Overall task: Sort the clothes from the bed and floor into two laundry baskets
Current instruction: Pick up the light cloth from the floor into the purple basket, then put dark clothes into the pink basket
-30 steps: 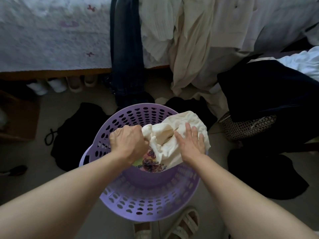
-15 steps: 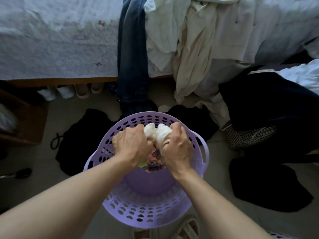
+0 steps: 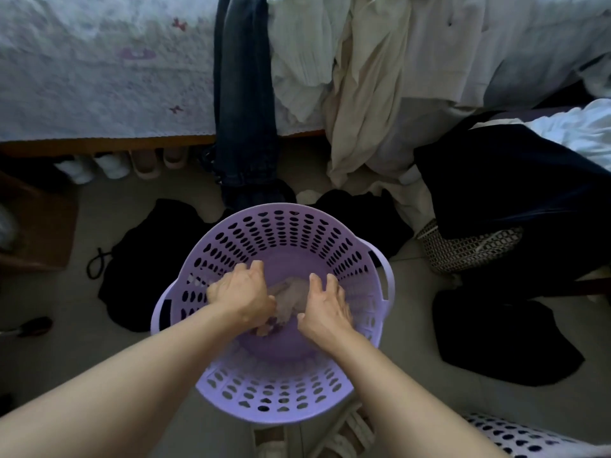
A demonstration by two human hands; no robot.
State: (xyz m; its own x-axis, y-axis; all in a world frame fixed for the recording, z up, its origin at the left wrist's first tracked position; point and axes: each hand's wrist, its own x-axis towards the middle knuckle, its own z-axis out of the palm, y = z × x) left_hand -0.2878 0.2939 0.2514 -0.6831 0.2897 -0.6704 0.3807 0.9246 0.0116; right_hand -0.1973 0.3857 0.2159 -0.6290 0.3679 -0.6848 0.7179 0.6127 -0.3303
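A round purple laundry basket [image 3: 281,226] stands on the floor in front of me. Both my hands reach down inside it. A crumpled cream garment [image 3: 292,294] lies at its bottom, blurred. My left hand [image 3: 241,292] is curled over the garment's left end. My right hand [image 3: 325,304] rests at its right side with the fingers spread. Blue jeans [image 3: 244,94] and pale clothes [image 3: 363,81] hang off the bed edge. Black clothes lie on the floor to the left [image 3: 142,269] and right [image 3: 502,342].
A dark navy garment [image 3: 515,180] is draped over a woven basket [image 3: 469,249] at right. A white perforated basket [image 3: 515,436] shows at the bottom right corner. Shoes [image 3: 109,165] sit under the bed; a wooden box [image 3: 36,226] is at left. My sandalled foot [image 3: 344,434] is below the purple basket.
The cream garment was bunched between both hands above the basket; now it is down at the basket's bottom, both hands have lowered inside, and the right hand's fingers have opened.
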